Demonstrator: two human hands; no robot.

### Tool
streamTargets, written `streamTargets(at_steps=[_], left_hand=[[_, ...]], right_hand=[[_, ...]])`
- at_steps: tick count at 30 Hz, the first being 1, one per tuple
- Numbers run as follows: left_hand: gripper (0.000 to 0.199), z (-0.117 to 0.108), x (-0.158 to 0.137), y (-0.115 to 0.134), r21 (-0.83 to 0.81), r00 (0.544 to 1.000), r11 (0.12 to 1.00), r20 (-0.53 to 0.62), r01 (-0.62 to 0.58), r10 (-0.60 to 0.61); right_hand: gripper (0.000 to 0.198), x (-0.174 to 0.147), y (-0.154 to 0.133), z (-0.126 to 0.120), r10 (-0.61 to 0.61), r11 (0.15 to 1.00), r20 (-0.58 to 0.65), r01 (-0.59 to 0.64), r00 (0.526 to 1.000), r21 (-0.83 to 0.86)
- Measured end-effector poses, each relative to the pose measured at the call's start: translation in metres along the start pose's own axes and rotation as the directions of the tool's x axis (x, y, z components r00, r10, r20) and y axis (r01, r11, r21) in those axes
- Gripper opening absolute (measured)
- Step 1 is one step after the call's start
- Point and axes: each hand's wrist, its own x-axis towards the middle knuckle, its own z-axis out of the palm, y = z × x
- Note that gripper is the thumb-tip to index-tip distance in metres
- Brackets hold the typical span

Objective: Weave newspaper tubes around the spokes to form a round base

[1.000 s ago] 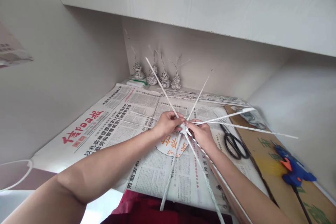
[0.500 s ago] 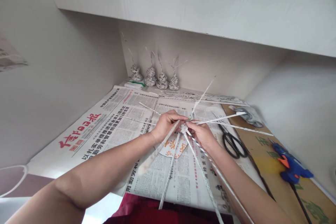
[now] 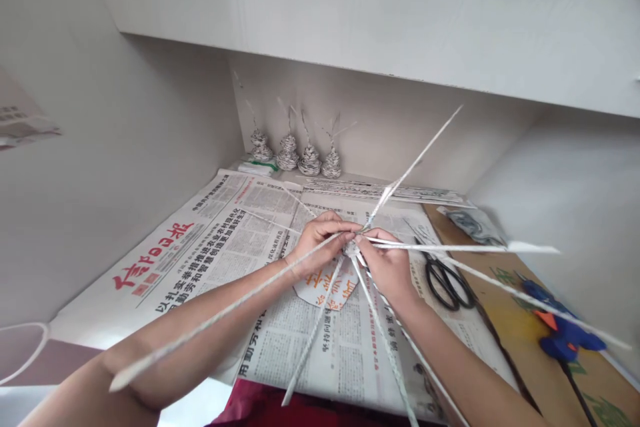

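Note:
Between both hands is a small piece of paper weaving [image 3: 351, 249], with several long rolled paper strips [image 3: 376, 312] radiating from its centre. My left hand [image 3: 323, 243] is closed, its thumb and fingers pinching the weaving's left edge; one strip [image 3: 220, 319] runs from these fingers back over my left forearm. On the opposite edge my right hand [image 3: 387, 263] is pinched closed, with strips passing above and below it. The fingers partly hide the weave. Beneath them, a white card [image 3: 334, 295] with orange writing lies on newspaper [image 3: 273, 260].
Several gourd-shaped woven paper pieces [image 3: 287, 153] stand at the back wall. A bundle of paper strips [image 3: 380, 190] lies right of them. Black scissors [image 3: 447, 283] and a blue glue gun [image 3: 565, 330] lie at right, the latter on cardboard [image 3: 540, 373]. A white panel [image 3: 350, 7] overhangs.
The strip at my left hand has swung outward over the forearm. Strips on the right have fanned out farther, and the upper one leans more to the right. Both hands keep their pinch.

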Motion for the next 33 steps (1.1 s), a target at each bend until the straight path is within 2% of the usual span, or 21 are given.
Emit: streamTargets(at_steps=[3,5,7,9,11,15,19,23,27,33], left_hand=[[0.030,0.001,0.003,-0.004,-0.050,0.975,0.975,0.065,0.216,-0.213],[0.033,0.002,0.003,-0.005,-0.099,0.953,0.949,0.077,0.299,-0.292],[0.032,0.004,0.002,-0.004,-0.119,0.969,0.962,0.044,0.247,-0.243],[0.030,0.005,0.000,-0.005,-0.089,0.987,0.983,0.024,0.158,-0.156],[0.027,0.005,-0.001,-0.007,-0.007,0.993,0.993,0.010,0.114,-0.114],[0.019,0.005,-0.001,-0.014,0.192,0.999,0.980,-0.040,0.043,-0.036],[0.021,0.002,-0.001,-0.013,0.272,0.996,0.958,0.028,-0.085,0.081],[0.026,0.000,-0.002,-0.008,0.320,0.982,0.932,0.136,-0.171,0.134],[0.029,-0.001,-0.001,-0.006,0.376,0.985,0.914,0.133,-0.153,0.110],[0.025,-0.004,0.001,-0.007,0.402,0.991,0.908,0.101,-0.118,0.084]], right_hand=[[0.026,0.002,0.005,0.001,0.126,0.992,0.062,-0.127,0.990,0.017],[0.027,0.003,0.005,0.001,0.149,0.987,0.074,-0.153,0.986,0.049],[0.026,0.003,0.004,0.001,0.101,0.992,0.059,-0.105,0.993,0.074],[0.024,0.003,0.004,0.001,0.102,0.989,0.052,-0.107,0.993,0.099],[0.023,0.005,0.006,0.001,0.198,0.970,0.068,-0.205,0.978,0.129],[0.022,0.010,0.017,0.000,0.391,0.895,0.118,-0.407,0.913,0.180],[0.020,0.012,0.020,-0.001,0.454,0.849,0.131,-0.473,0.881,0.237],[0.020,0.014,0.022,-0.001,0.457,0.845,0.138,-0.478,0.879,0.242],[0.024,0.015,0.025,-0.001,0.460,0.838,0.141,-0.481,0.877,0.259],[0.028,0.009,0.023,-0.003,0.281,0.914,0.310,-0.351,0.908,0.201]])
